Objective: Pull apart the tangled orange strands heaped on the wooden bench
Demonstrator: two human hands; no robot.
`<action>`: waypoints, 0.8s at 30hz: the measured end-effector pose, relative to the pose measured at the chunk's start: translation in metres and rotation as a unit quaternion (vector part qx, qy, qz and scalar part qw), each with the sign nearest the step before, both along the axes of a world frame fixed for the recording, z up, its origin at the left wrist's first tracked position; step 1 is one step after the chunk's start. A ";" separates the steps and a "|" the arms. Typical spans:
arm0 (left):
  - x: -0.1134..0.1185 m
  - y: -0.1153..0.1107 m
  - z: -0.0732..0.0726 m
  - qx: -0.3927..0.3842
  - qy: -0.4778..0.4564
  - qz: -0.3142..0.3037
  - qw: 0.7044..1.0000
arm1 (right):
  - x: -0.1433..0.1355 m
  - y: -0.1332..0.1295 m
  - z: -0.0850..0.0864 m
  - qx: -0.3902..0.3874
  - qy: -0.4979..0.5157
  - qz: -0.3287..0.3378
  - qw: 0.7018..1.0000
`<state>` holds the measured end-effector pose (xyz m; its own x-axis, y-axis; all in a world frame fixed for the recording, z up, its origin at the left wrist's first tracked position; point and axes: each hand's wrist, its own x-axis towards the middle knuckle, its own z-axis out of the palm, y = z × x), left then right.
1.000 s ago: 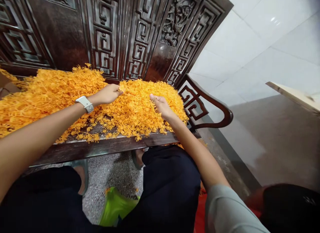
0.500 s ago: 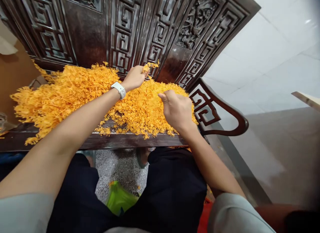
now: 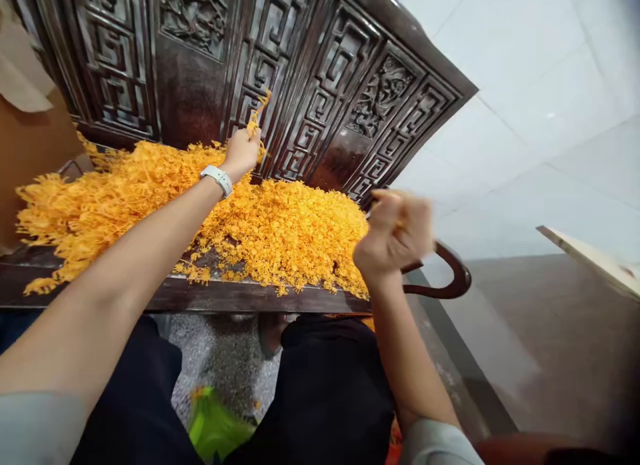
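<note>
A long heap of small orange plastic pieces (image 3: 295, 232) covers the dark wooden bench seat (image 3: 280, 302). Above the middle of the heap, near the carved backrest, my left hand (image 3: 243, 152) pinches a few orange pieces (image 3: 257, 115) that stick up past its fingers. It wears a white watch (image 3: 218, 180) on the wrist. My right hand (image 3: 395, 235) is closed and raised at the heap's right end, in front of the armrest. It is smeared by motion, with a bit of orange showing between its fingers.
Behind the heap rises the carved wooden backrest (image 3: 193, 92). A cardboard box (image 3: 30, 158) stands at the left, and the curved armrest (image 3: 453, 278) at the right. A green bag (image 3: 215, 422) lies on the speckled floor between my legs. A pale board edge (image 3: 590, 255) juts in at right.
My right hand has moved right, away from the heap to the armrest. My left hand has shifted left and slightly up with its orange pieces. The view has turned somewhat.
</note>
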<state>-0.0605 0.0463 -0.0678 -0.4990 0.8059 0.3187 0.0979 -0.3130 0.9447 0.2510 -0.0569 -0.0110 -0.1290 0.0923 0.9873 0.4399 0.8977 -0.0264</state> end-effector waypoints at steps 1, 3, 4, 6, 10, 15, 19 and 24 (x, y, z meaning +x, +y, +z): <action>0.003 -0.003 0.007 -0.001 -0.011 0.002 1.000 | -0.002 0.018 -0.007 -0.047 -0.042 0.008 0.998; 0.016 -0.011 0.022 -0.022 -0.045 -0.004 0.999 | -0.003 0.055 -0.025 -0.143 -0.074 0.014 0.987; 0.022 -0.016 0.029 -0.037 -0.061 -0.030 0.997 | -0.001 0.071 -0.034 -0.190 -0.066 0.024 0.979; 0.032 -0.026 0.040 -0.053 -0.091 -0.070 0.992 | 0.004 0.092 -0.051 -0.296 -0.035 0.051 0.953; 0.037 -0.037 0.049 -0.058 -0.133 -0.107 0.984 | 0.011 0.092 -0.060 -0.453 0.024 0.153 0.878; 0.038 -0.036 0.046 -0.073 -0.178 -0.162 0.968 | 0.010 0.083 -0.058 -0.529 0.023 0.160 0.833; 0.045 -0.036 0.044 -0.101 -0.179 -0.229 0.951 | 0.005 0.091 -0.074 -0.588 0.053 0.138 0.795; 0.057 -0.044 0.050 -0.129 -0.153 -0.282 0.938 | 0.003 0.108 -0.095 -0.636 0.054 0.079 0.766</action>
<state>-0.0033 0.0023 -0.0178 -0.0069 0.9999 -0.0125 -0.3017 0.0098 0.9533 0.2536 0.0510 -0.1060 -0.1611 0.9799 0.1180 0.2618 0.1577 -0.9522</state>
